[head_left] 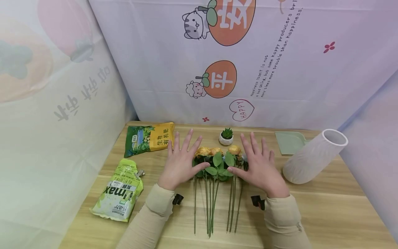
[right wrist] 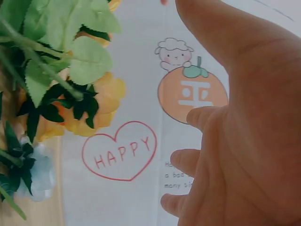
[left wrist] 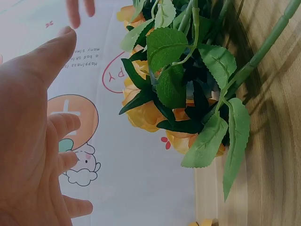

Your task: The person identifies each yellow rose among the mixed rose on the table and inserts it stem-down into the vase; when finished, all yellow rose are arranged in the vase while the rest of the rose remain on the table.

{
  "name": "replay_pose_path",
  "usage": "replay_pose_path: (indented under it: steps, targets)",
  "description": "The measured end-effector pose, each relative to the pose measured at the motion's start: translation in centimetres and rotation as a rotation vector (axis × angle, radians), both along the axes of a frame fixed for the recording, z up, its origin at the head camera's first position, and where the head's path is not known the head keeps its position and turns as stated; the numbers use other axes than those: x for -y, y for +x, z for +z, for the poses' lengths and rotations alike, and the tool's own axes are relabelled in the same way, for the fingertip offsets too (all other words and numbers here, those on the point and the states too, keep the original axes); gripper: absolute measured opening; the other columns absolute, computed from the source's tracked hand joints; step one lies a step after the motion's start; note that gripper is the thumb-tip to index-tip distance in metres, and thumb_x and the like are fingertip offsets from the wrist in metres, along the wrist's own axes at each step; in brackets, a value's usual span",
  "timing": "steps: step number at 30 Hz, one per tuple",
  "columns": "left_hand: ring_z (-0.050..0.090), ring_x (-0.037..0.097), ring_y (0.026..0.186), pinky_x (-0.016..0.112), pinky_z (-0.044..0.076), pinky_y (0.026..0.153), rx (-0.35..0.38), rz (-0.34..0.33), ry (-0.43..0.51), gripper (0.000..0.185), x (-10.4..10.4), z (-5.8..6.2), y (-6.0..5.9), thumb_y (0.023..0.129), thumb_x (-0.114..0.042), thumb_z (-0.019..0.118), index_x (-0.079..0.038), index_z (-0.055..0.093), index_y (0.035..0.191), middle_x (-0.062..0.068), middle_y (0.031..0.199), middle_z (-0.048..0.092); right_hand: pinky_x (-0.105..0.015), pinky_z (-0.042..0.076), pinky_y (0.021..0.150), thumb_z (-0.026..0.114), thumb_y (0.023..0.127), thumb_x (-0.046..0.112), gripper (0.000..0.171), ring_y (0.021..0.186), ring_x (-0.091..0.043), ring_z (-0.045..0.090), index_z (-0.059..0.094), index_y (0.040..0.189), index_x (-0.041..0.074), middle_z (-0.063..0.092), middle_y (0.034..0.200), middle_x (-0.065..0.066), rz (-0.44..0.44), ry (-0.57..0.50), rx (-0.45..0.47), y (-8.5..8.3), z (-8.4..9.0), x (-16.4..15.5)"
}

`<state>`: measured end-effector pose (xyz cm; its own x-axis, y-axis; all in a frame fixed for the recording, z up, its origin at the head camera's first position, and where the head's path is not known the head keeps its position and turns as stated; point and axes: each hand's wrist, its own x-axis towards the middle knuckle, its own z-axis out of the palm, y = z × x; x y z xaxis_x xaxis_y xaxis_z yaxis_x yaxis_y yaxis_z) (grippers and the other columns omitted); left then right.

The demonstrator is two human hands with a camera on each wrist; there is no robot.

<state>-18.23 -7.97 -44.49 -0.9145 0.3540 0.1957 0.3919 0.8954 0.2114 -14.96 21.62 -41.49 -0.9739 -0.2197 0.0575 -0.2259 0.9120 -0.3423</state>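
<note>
Several artificial flowers with orange-yellow blooms, green leaves and long thin stems lie on the table, stems toward me. A pale blue bloom shows among them in the right wrist view. My left hand is spread over the left side of the flowers, fingers straight and apart, holding nothing. On the other side my right hand is spread the same way, its thumb overlapping the leaves in the head view. In both wrist views the palms hover beside the blooms, with air between.
A white ribbed vase stands at right before a pale green dustpan-like tray. A small potted succulent sits at the back. Left are a yellow-green fertilizer bag and a lime-green bag with a clip. Printed cloth walls enclose the table.
</note>
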Motion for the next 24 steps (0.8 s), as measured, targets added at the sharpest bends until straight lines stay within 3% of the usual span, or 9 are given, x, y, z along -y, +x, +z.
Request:
replay_pose_path:
  steps: [5, 8, 10, 13, 16, 18, 22, 24]
  targets:
    - [-0.013, 0.047, 0.162, 0.075, -0.001, 0.126, -0.003, 0.001, 0.003, 0.099, 0.0, 0.0, 0.1, 0.095, -0.081, 0.059, -0.034, 0.022, 0.173, 0.000, 0.182, -0.003, -0.091, 0.003, 0.113, 0.072, 0.091, 0.075, 0.123, 0.158, -0.057, -0.016, -0.006, 0.174, 0.029, -0.014, 0.180, -0.012, 0.018, -0.034, -0.041, 0.2, 1.0, -0.7]
    - [-0.011, 0.048, 0.162, 0.075, 0.001, 0.125, -0.004, 0.001, -0.003, 0.099, 0.0, -0.1, 0.1, 0.095, -0.081, 0.059, -0.034, 0.022, 0.173, 0.001, 0.182, -0.002, -0.088, 0.001, 0.115, 0.080, 0.090, 0.066, 0.124, 0.158, -0.059, -0.012, 0.000, 0.175, 0.026, -0.007, 0.180, -0.014, 0.018, -0.093, -0.147, 0.5, 2.1, -1.9]
    - [-0.011, 0.048, 0.162, 0.076, 0.002, 0.125, -0.001, 0.000, -0.005, 0.099, 0.0, -0.1, 0.1, 0.095, -0.080, 0.059, -0.035, 0.021, 0.173, 0.001, 0.182, -0.002, -0.084, 0.006, 0.120, 0.081, 0.088, 0.065, 0.120, 0.158, -0.061, 0.002, 0.010, 0.175, 0.022, 0.004, 0.179, -0.017, 0.019, -0.131, -0.291, 0.8, 2.9, -3.1]
    - [-0.009, 0.048, 0.162, 0.077, 0.005, 0.125, -0.004, -0.004, -0.016, 0.098, 0.0, 0.0, 0.1, 0.095, -0.082, 0.056, -0.035, 0.020, 0.173, 0.002, 0.182, -0.001, -0.073, 0.016, 0.124, 0.073, 0.088, 0.076, 0.112, 0.151, -0.059, 0.027, 0.029, 0.171, 0.014, 0.026, 0.175, -0.022, 0.009, -0.186, -0.554, 0.9, 3.9, -5.0]
    - [-0.009, 0.048, 0.162, 0.077, 0.006, 0.125, -0.004, -0.006, -0.032, 0.098, -0.1, 0.0, 0.2, 0.095, -0.084, 0.053, -0.036, 0.018, 0.174, 0.002, 0.182, -0.001, -0.060, 0.016, 0.120, 0.064, 0.087, 0.086, 0.113, 0.145, -0.054, 0.037, 0.041, 0.165, 0.007, 0.039, 0.167, -0.024, -0.041, -0.227, -0.754, 1.3, 4.5, -7.1]
    - [-0.009, 0.048, 0.162, 0.077, 0.007, 0.125, -0.002, -0.008, -0.033, 0.099, -0.2, 0.0, 0.2, 0.095, -0.084, 0.054, -0.036, 0.017, 0.174, 0.002, 0.182, 0.000, -0.055, 0.007, 0.122, 0.065, 0.085, 0.087, 0.116, 0.152, -0.047, 0.029, 0.037, 0.167, 0.010, 0.034, 0.171, -0.019, -0.121, -0.259, -0.773, 1.7, 4.8, -8.4]
    - [-0.010, 0.047, 0.162, 0.077, 0.006, 0.125, 0.008, -0.011, -0.018, 0.098, -0.3, -0.1, 0.3, 0.096, -0.083, 0.054, -0.037, 0.015, 0.173, 0.002, 0.182, 0.001, -0.057, -0.009, 0.124, 0.090, 0.078, 0.060, 0.126, 0.161, -0.034, 0.003, 0.017, 0.172, 0.019, 0.010, 0.179, -0.005, -0.385, -0.318, -0.662, 2.7, 4.9, -10.8]
    - [-0.010, 0.047, 0.162, 0.076, 0.004, 0.125, 0.013, -0.014, -0.001, 0.096, -0.4, -0.1, 0.3, 0.097, -0.082, 0.052, -0.038, 0.014, 0.173, 0.001, 0.182, 0.002, -0.061, -0.009, 0.125, 0.096, 0.076, 0.043, 0.134, 0.160, -0.031, -0.006, 0.005, 0.173, 0.025, -0.001, 0.180, 0.000, -0.542, -0.381, -0.570, 3.1, 4.9, -11.9]
